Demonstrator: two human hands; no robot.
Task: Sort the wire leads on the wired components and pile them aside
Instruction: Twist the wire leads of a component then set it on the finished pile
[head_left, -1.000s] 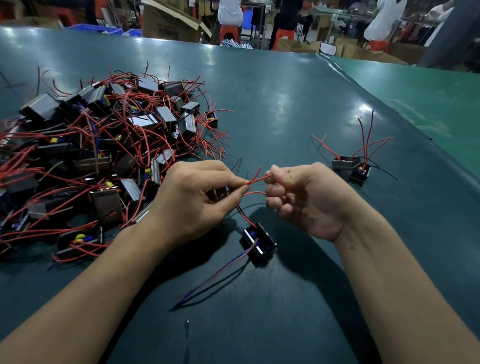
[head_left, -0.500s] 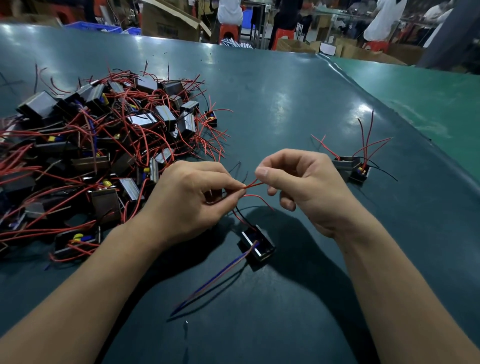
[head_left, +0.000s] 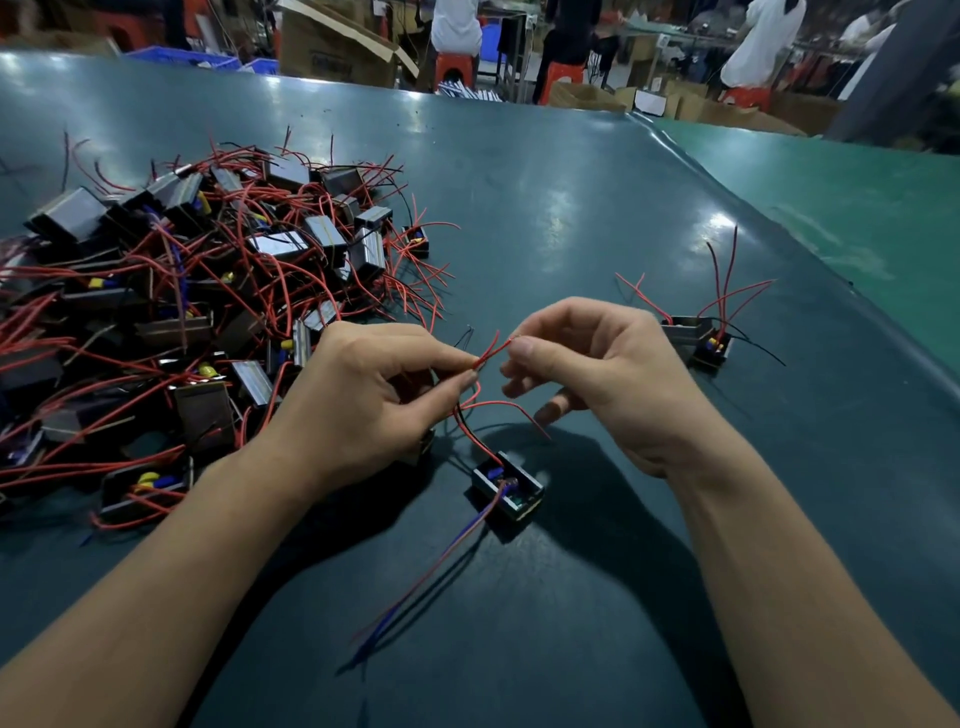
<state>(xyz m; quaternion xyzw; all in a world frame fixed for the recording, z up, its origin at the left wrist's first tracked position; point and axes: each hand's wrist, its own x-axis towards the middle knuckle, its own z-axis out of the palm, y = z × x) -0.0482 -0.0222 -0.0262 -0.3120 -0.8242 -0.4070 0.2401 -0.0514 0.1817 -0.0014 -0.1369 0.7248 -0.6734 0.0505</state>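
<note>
A small black wired component lies on the dark green table between my forearms. Red leads rise from it to my fingers; a blue and red pair trails toward me. My left hand pinches the red leads between thumb and forefinger just above the component. My right hand pinches the tips of the same red leads a little to the right. Another loose red lead curves out below my right hand's fingers.
A big tangled heap of wired components with red leads fills the left of the table. Two sorted components lie at the right near the raised table edge. Cardboard boxes, stools and people stand beyond the far edge.
My right hand rose and opened its lower fingers, shifting its pinch toward the lead tips. My left hand kept its pinch. The component stayed put.
</note>
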